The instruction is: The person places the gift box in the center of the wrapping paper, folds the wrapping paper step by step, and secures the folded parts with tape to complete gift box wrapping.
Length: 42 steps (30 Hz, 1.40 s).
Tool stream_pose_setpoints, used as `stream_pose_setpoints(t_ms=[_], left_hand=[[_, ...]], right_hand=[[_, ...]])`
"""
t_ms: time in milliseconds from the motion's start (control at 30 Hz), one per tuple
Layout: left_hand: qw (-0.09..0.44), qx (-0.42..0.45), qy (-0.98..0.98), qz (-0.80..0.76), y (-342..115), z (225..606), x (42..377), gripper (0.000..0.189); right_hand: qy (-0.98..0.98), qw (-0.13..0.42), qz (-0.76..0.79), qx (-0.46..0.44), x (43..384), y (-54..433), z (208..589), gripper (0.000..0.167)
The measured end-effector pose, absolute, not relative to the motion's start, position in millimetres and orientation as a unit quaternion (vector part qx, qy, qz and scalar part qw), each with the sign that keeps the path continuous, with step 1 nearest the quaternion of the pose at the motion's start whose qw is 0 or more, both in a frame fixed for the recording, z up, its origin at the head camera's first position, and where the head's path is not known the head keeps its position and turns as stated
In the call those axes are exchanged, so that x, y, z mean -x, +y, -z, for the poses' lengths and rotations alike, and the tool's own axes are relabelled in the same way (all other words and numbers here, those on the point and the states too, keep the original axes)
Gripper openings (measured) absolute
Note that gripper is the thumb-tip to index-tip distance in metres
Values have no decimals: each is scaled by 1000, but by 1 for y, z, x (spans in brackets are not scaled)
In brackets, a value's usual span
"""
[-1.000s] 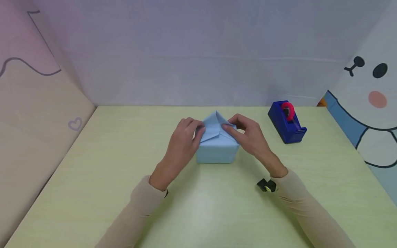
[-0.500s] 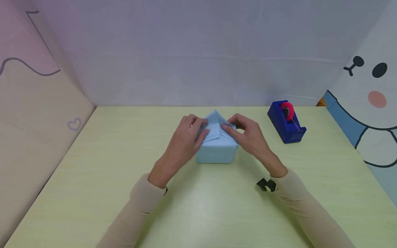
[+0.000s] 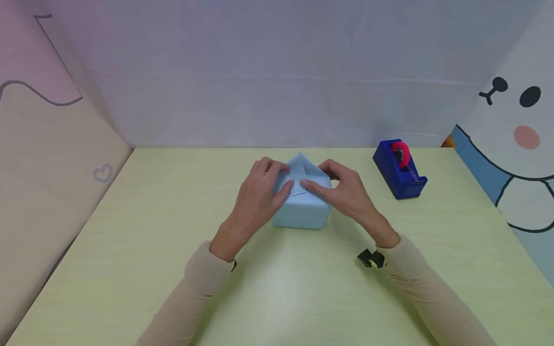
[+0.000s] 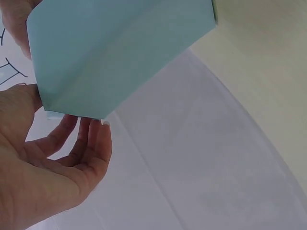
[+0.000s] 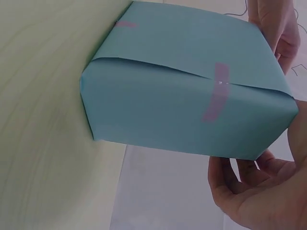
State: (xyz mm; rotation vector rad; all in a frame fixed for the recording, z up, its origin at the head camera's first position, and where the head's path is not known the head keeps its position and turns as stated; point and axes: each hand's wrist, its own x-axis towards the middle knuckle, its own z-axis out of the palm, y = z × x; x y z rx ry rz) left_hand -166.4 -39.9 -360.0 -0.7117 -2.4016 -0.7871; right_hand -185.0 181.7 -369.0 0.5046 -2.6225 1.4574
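A box wrapped in light blue paper [image 3: 300, 215] stands on the table, one end turned up, with a pointed flap of paper [image 3: 299, 163] at the far side of its top. My left hand [image 3: 257, 194] grips the left side of this end, thumb on the folded paper and fingers over the far edge. From the right, my right hand [image 3: 348, 194] holds it likewise, its thumb tip close to the left thumb near the middle. In the right wrist view, strips of pink tape [image 5: 217, 98] cross a paper seam on the box's side.
A blue tape dispenser [image 3: 400, 170] with a red-cored roll stands at the back right of the pale wooden table [image 3: 285, 298]. Printed cloth walls [image 3: 277, 110] close off the back and both sides.
My left hand has shifted slightly right, carrying its thumb further over the folds. My right thumb has slid left and slightly down to the middle. The box has turned a little.
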Motion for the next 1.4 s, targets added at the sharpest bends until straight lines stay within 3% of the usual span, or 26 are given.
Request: stream_pose_setpoints(t_ms=[300, 600, 1033, 1400], left_hand=[[215, 262, -885, 319, -41, 362, 169, 17], [179, 238, -890, 345, -42, 359, 172, 36], [204, 245, -883, 344, -42, 364, 171, 17], [211, 283, -862, 363, -43, 372, 173, 17]], right_hand=[[-860, 57, -477, -170, 184, 180, 366, 31], [-859, 64, -476, -179, 186, 181, 366, 30], [-846, 92, -480, -214, 185, 180, 367, 21], [-826, 130, -485, -257, 187, 180, 372, 18]])
